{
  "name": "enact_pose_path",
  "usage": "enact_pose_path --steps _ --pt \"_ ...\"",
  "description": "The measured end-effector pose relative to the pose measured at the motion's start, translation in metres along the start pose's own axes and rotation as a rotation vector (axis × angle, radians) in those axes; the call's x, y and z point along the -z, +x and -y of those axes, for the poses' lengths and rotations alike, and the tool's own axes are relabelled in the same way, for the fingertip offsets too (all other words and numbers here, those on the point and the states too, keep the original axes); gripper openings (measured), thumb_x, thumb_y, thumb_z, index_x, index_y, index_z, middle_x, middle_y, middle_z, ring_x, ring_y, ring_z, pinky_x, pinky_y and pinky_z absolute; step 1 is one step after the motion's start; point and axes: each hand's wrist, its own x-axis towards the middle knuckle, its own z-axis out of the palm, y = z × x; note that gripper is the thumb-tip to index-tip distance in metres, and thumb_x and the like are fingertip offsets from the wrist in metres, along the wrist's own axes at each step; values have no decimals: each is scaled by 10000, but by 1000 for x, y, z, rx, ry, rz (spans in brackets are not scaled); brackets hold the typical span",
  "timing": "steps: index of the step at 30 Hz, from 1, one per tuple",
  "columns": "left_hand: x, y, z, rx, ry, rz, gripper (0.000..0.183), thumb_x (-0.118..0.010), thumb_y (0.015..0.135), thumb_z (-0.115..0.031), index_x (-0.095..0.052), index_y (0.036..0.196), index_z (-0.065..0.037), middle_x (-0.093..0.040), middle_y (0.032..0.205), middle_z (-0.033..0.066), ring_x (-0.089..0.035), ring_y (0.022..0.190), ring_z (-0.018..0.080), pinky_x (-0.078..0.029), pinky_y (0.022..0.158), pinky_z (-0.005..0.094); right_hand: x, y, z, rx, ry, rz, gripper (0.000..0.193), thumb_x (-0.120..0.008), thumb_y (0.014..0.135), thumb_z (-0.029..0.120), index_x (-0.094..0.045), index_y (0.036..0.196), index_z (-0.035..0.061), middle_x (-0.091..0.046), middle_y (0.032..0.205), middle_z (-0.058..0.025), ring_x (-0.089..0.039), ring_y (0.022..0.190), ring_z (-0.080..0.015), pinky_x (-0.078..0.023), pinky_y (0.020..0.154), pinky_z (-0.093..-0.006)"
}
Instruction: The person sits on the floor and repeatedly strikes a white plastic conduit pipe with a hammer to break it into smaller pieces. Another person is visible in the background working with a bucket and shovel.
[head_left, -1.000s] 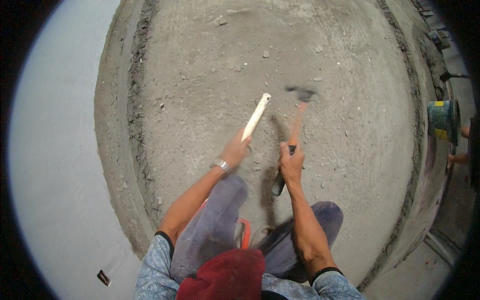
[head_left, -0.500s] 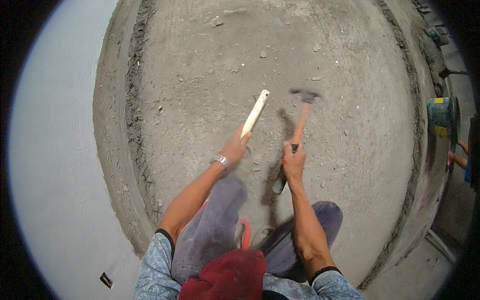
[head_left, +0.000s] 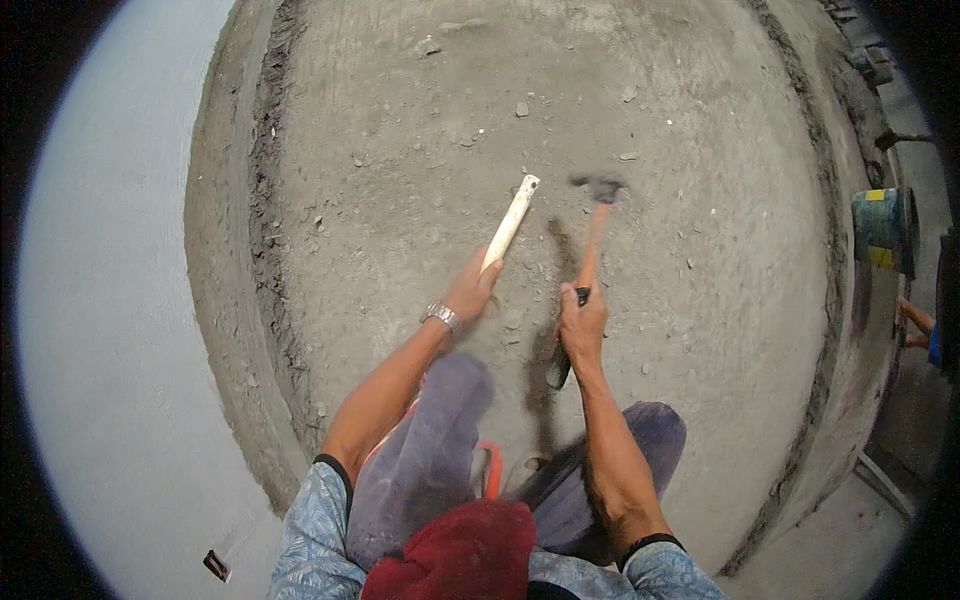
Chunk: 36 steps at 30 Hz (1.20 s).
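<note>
My left hand (head_left: 468, 289), with a metal-band watch on its wrist, is wrapped round a cream-white bar (head_left: 512, 219) that has a dark spot near its far end. The bar slants away from me to the right, and its near end is hidden by the hand. A hammer (head_left: 591, 245) is gripped in my right hand (head_left: 582, 318). Its shaft is orange, its grip black, and its dark head is smeared by motion. The hammer head hangs to the right of the bar's tip, apart from it, over the rough concrete surface (head_left: 400, 260).
Small rubble bits (head_left: 522, 109) are scattered over the concrete. A rough groove (head_left: 268, 170) runs down its left side, beside a smooth pale-grey surface (head_left: 110, 280). At the right stands a dark green bucket (head_left: 880, 232) with yellow patches. Near it, another person's hand (head_left: 915, 320) shows.
The hammer head and my right hand have shifted slightly left. The bar in my left hand has barely moved. The other person's hand has shifted a little downward.
</note>
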Motion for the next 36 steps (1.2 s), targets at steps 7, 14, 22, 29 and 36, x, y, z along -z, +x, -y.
enact_pose_path --steps 7,14,22,29,36 --pt "-10 6 -6 -165 91 -47 425 -434 962 -363 -454 1238 -41 -584 972 166 -569 895 308 -428 819 396 1 -3 23 199 427 -273 154 -579 888 139 -451 893 55 -465 635 -30 -481 501 -102 -417 462 -272" --pt "-12 6 -7 -152 60 -65 400 -444 962 -349 -454 1231 -54 -589 927 168 -577 840 309 -441 772 400 -2 7 -10 82 -8 -11 177 -585 881 172 -484 869 27 -486 643 -33 -496 506 -128 -419 477 -294" --pt "-14 10 -2 -186 76 -70 391 -452 958 -330 -452 1244 -63 -605 981 199 -591 910 343 -443 791 414 -15 -7 9 120 569 -222 171 -561 903 169 -463 883 29 -510 616 -51 -489 455 -121 -412 424 -267" --pt "-10 7 -2 -92 93 -58 404 -447 957 -340 -457 1248 -60 -603 1025 219 -590 959 360 -441 817 422 3 8 12 -13 120 -41 208 -601 867 183 -534 886 -14 -529 666 -92 -541 615 -204 -428 597 -357" --pt "-15 13 -3 -161 86 -76 370 -454 956 -309 -469 1209 -40 -571 933 170 -558 846 298 -437 778 389 -31 0 -39 207 297 -206 147 -565 903 139 -468 862 36 -481 580 -16 -476 443 -106 -403 401 -270"
